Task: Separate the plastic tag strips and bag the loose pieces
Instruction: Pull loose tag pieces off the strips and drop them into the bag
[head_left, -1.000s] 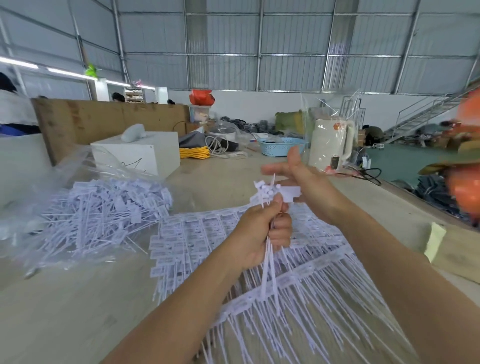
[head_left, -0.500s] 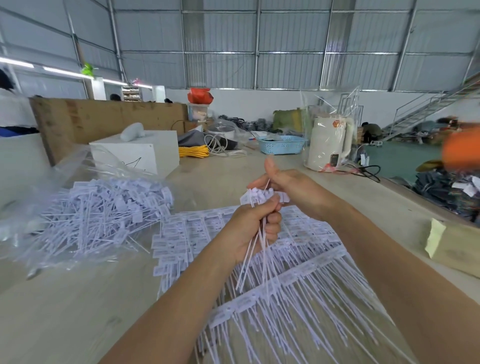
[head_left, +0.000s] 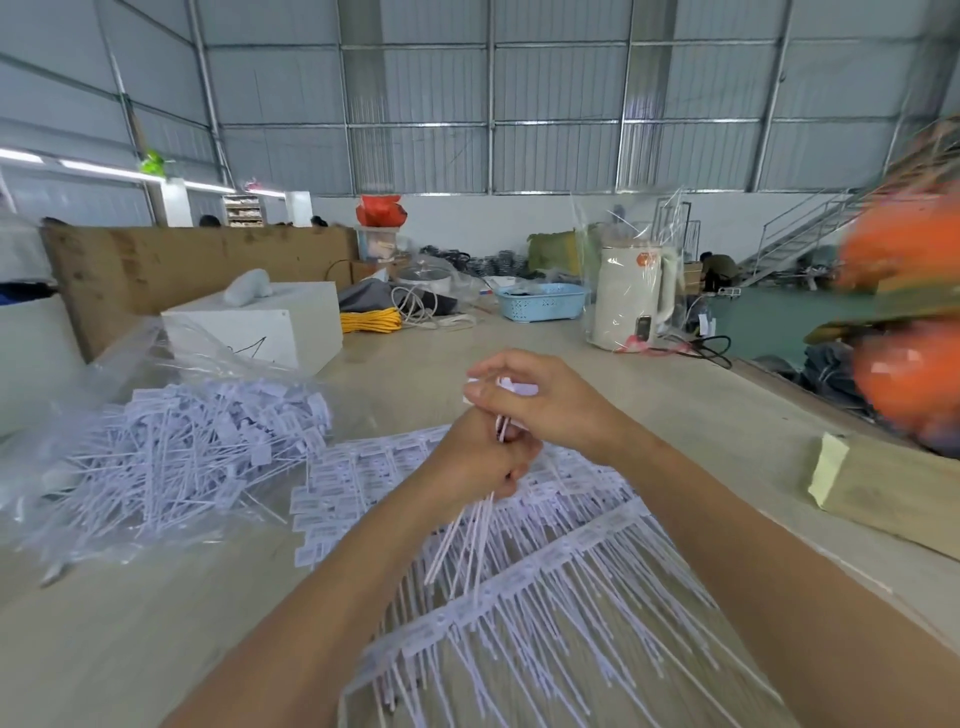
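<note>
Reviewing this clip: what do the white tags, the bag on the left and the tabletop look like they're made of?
Tags: thin matte white plastic, judging by the moulded strips with flexible tails. Bag: clear glossy plastic film; it wrinkles and shows the loose tags through it. Tabletop: pale, matte, faintly grained, probably wood or laminate board.

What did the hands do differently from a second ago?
The right hand, held open with thumb out a second ago, has closed over the heads of the tag bundle. The left hand still grips the bundle. The bag of loose tags and the strips haven't moved.
</note>
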